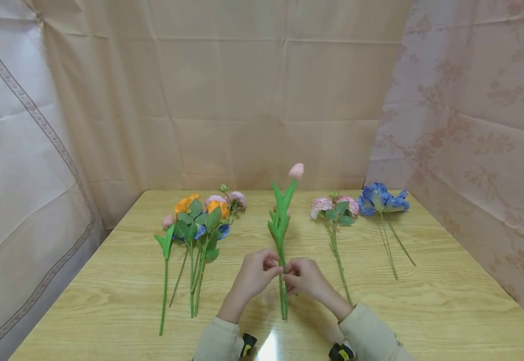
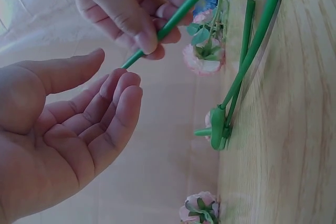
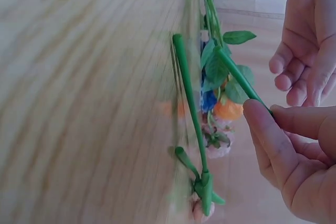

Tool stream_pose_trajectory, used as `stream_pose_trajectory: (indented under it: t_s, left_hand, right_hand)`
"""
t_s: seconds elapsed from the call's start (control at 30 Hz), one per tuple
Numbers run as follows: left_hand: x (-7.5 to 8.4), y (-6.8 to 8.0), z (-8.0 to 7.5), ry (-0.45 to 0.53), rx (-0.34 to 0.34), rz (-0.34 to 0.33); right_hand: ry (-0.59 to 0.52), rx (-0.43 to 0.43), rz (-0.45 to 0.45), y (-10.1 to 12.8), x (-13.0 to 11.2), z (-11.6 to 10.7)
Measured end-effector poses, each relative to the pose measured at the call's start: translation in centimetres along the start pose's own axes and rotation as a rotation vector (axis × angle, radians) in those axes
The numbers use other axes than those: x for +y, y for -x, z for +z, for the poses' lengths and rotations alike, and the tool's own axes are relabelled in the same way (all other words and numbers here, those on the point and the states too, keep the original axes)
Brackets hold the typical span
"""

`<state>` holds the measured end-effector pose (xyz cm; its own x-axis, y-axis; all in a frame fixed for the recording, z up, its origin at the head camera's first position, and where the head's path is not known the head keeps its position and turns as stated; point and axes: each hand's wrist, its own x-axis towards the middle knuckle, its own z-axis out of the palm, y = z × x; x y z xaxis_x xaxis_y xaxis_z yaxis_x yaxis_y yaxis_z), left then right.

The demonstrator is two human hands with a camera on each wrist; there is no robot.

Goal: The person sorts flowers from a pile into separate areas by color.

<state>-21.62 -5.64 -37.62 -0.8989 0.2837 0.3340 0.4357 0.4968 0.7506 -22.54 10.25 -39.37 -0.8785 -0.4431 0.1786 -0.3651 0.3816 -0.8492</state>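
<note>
In the head view, a pink tulip (image 1: 296,171) with green leaves is held up over the middle of the table. My right hand (image 1: 305,277) pinches its green stem (image 3: 236,73) between thumb and forefinger, clearest in the right wrist view. My left hand (image 1: 256,272) is beside the stem, and the left wrist view shows its thumb spread away from loosely bent fingers (image 2: 127,98). Those fingertips come right up to the stem, overlapping it there. Beneath the raised flower, green tulip stems (image 2: 255,45) lie on the wood, crossing each other.
Left on the table (image 1: 122,281) lie a single pink tulip (image 1: 166,250) and a bunch with orange flowers (image 1: 185,203), pink and blue blooms. Pale pink flowers (image 1: 321,205) and blue flowers (image 1: 376,199) lie right. Cloth (image 1: 266,100) hangs behind and at both sides.
</note>
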Motion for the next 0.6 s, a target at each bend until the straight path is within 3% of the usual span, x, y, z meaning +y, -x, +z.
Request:
stream_pose_trajectory:
  t_s: [0.37,0.6]
  left_hand:
    - [-0.13,0.08,0.01,0.0,-0.018,-0.012]
    - [-0.32,0.09,0.0,-0.015,-0.038,-0.025]
  right_hand:
    - [0.033,0.009,0.198,-0.07,0.58,-0.48]
    - [0.052,0.003,0.252,-0.26,1.06,-0.82]
